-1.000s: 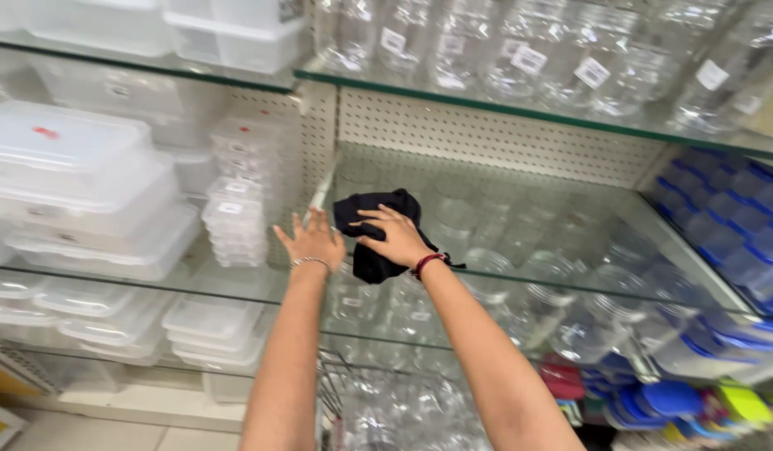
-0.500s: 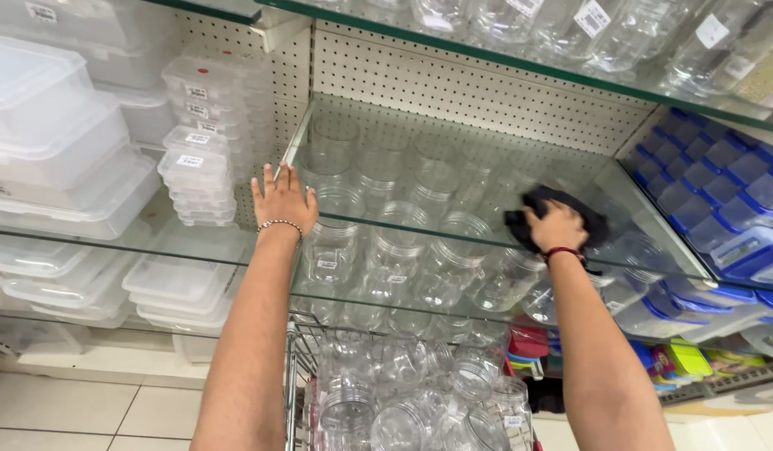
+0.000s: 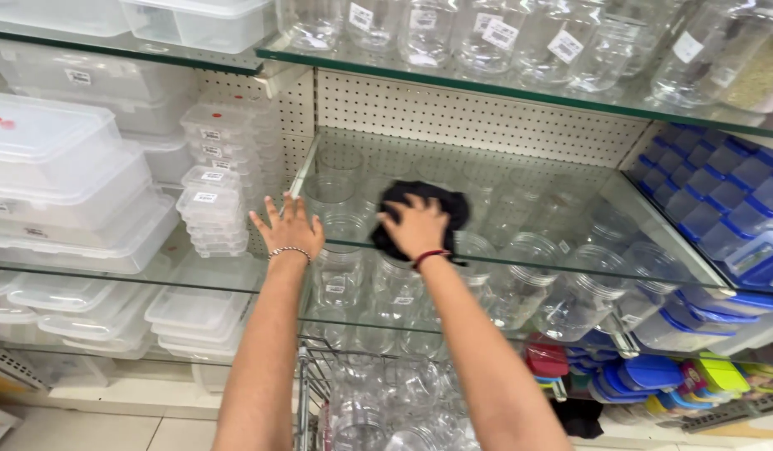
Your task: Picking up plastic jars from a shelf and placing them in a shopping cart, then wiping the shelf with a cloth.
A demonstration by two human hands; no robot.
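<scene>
My right hand [image 3: 413,225] presses a black cloth [image 3: 440,205] flat onto the middle glass shelf [image 3: 570,196], left of the shelf's centre. My left hand [image 3: 288,227] rests flat, fingers spread, on the front left corner of the same shelf and holds nothing. A beaded bracelet circles my left wrist and a red band my right wrist. Clear plastic jars [image 3: 520,276] show through the glass beneath both hands.
White perforated backboard [image 3: 486,117] behind the shelf. Stacked clear lidded boxes [image 3: 60,184] fill the shelves at left. Labelled clear jars [image 3: 486,33] stand on the glass shelf above. Blue-lidded containers [image 3: 729,200] sit at right. More jars fill a wire basket [image 3: 386,401] below.
My right hand has swept the black cloth from the shelf's right side back leftward to near the centre. My left hand has stayed on the left corner.
</scene>
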